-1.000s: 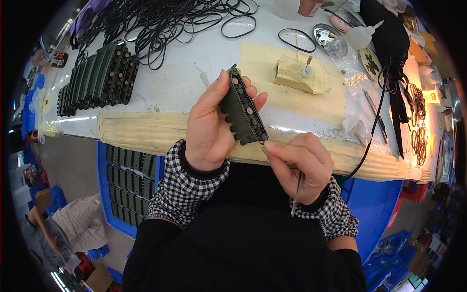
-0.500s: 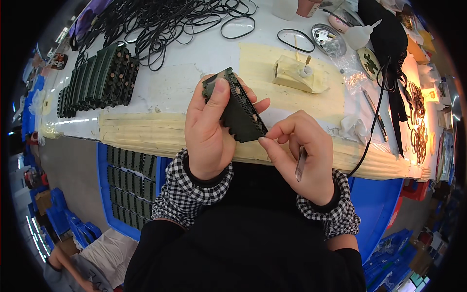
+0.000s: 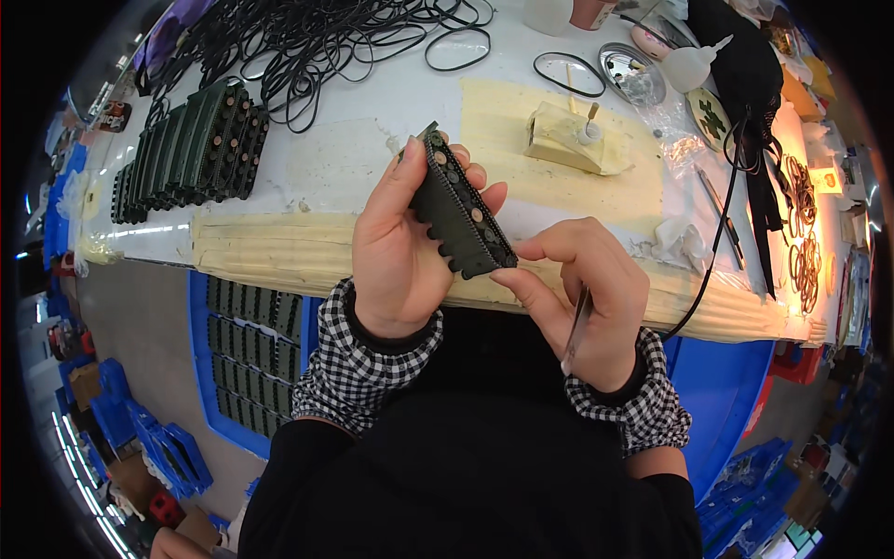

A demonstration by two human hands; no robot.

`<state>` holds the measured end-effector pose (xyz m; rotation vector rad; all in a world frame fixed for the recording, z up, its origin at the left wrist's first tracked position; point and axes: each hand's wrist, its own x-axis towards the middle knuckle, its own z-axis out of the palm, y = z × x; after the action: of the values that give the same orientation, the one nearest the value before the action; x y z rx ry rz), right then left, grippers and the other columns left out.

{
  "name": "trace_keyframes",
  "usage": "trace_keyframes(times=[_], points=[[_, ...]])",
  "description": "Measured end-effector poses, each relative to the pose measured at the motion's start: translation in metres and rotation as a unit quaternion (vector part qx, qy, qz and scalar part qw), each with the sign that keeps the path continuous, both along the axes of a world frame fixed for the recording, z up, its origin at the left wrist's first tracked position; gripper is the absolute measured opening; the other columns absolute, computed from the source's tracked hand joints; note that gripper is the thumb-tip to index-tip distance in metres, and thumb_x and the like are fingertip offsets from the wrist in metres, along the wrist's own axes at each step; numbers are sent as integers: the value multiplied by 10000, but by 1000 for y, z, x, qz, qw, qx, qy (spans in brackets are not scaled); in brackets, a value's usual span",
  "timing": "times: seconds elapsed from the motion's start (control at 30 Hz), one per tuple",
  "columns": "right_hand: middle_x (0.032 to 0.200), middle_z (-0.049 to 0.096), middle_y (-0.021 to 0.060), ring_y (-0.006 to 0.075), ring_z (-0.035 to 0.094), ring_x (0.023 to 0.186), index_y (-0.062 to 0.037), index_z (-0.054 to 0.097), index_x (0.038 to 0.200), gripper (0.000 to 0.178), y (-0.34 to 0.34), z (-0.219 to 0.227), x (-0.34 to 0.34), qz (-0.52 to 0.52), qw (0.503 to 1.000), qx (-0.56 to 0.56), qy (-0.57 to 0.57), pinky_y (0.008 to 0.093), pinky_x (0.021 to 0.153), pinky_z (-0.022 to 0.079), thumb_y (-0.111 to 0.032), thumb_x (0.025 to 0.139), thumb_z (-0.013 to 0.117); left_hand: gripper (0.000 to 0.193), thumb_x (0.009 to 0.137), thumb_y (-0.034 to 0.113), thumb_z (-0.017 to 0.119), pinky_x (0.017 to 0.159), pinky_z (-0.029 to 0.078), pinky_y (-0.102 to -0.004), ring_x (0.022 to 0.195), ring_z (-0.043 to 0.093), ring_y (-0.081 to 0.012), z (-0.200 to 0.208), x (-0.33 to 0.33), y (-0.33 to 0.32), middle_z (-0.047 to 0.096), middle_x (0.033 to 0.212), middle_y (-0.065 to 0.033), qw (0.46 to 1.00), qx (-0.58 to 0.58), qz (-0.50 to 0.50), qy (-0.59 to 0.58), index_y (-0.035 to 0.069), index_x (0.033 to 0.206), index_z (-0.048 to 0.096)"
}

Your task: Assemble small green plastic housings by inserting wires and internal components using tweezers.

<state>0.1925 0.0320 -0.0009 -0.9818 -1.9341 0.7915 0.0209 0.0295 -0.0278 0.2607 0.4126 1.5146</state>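
My left hand (image 3: 400,247) is closed round a dark green model tank hull (image 3: 458,224), thumb on its top end and fingers behind. The hull is tilted, and its side with copper-dotted road wheels and a dark track faces right. At its lower end, the thumb and forefinger of my right hand (image 3: 591,293) touch the corner. Tucked under the other fingers of that hand are slim metal tweezers (image 3: 579,328), partly hidden by the palm. A row of similar green hulls (image 3: 191,149) stands on the table to the left.
Black rubber bands (image 3: 317,47) lie heaped at the back left. A tape-covered block (image 3: 573,140) with a small white pot sits right of centre. Beyond are a metal dish (image 3: 626,74) and a squeeze bottle (image 3: 694,65). A blue tray (image 3: 200,373) of hulls is below the table edge.
The hull has turned in my left hand, showing more of its wheels. My right thumb and forefinger stay at its lower end while the tweezers tilt. The person at lower left has mostly left view.
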Motion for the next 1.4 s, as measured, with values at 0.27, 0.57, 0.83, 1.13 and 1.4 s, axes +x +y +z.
trace_keyframes(times=[0.27,0.57,0.83,1.13,1.4], points=[[774,642,80,213,611,635,-34,653,863,269,1,-11,-5,-23,989,148,-18,285,543,463,-126,671,816,269,1026,262,384,903,507,-351,946,532,-175,4,6,-4,521,998,-67,996,29,25,81,34,1100,505],[716,610,25,109,508,505,-20,641,825,240,1,8,-7,-8,997,-61,42,233,450,366,-108,698,825,300,1021,307,389,867,554,-386,895,640,-195,10,3,0,601,951,-86,996,39,32,71,36,1070,507],[645,528,-78,6,306,491,-27,651,874,294,7,-2,-5,19,999,5,50,184,462,250,-202,719,829,315,1028,232,360,974,495,-377,970,499,-203,3,-7,9,452,1055,-99,984,102,-84,-118,-35,1139,485],[766,639,-1,78,413,529,-28,671,938,293,9,3,-3,58,997,-13,46,216,485,334,-144,712,818,324,1023,223,352,1018,453,-385,979,507,-195,4,-13,11,470,1090,-93,976,139,-103,-135,-40,1136,504],[800,651,85,245,625,683,-49,664,947,299,14,1,-3,72,996,44,32,308,590,477,-78,679,792,270,963,283,469,786,534,-365,840,584,-209,8,-12,13,589,922,-81,985,7,-65,-160,48,973,603]])
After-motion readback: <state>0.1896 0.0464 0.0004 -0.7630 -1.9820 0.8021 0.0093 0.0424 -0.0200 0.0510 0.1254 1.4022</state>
